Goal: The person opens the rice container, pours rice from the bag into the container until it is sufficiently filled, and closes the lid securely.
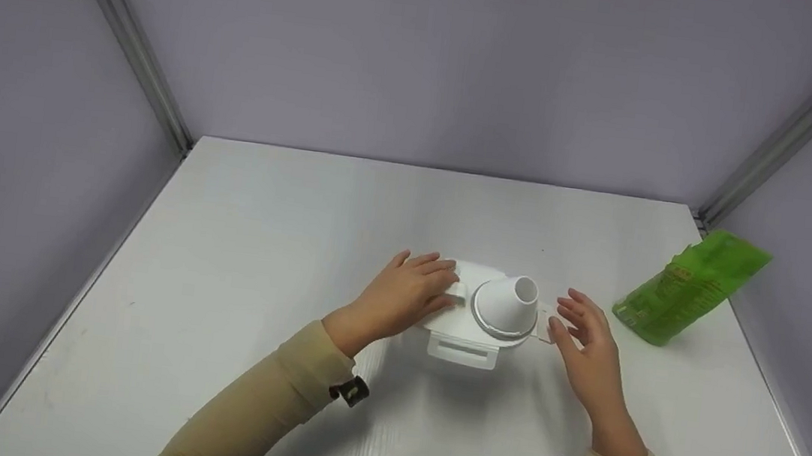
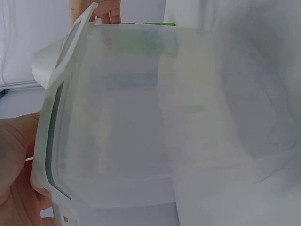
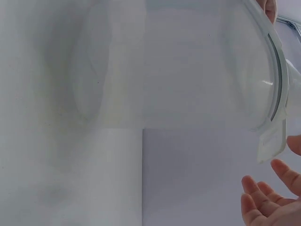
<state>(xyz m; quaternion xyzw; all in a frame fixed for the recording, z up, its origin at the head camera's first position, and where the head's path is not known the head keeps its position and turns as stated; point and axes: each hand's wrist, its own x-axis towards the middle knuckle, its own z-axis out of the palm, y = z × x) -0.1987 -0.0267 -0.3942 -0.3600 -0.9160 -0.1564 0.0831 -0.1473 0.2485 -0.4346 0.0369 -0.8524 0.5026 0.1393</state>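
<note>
A tall see-through storage container (image 2: 136, 127) stands upright on the table, its white lid (image 1: 446, 323) topped by a cone-shaped spout (image 1: 505, 305). My left hand (image 1: 403, 296) grips the lid's left side, thumb and fingers around a small white tab (image 1: 457, 291). To the right of the spout, a side clip (image 1: 545, 324) sticks out from the lid. My right hand (image 1: 593, 350) is beside that clip, thumb and fingers spread apart; the right wrist view shows a small gap between fingertips and clip (image 3: 273, 142). Along the near side, another slotted clip (image 1: 462, 351) juts outward.
A green pouch (image 1: 686, 288) stands on the right part of the white table (image 1: 261, 243), its top leaning rightward. Grey-purple panels (image 1: 423, 64) rise behind the table and on both sides, with metal posts (image 1: 131, 40) at the corners.
</note>
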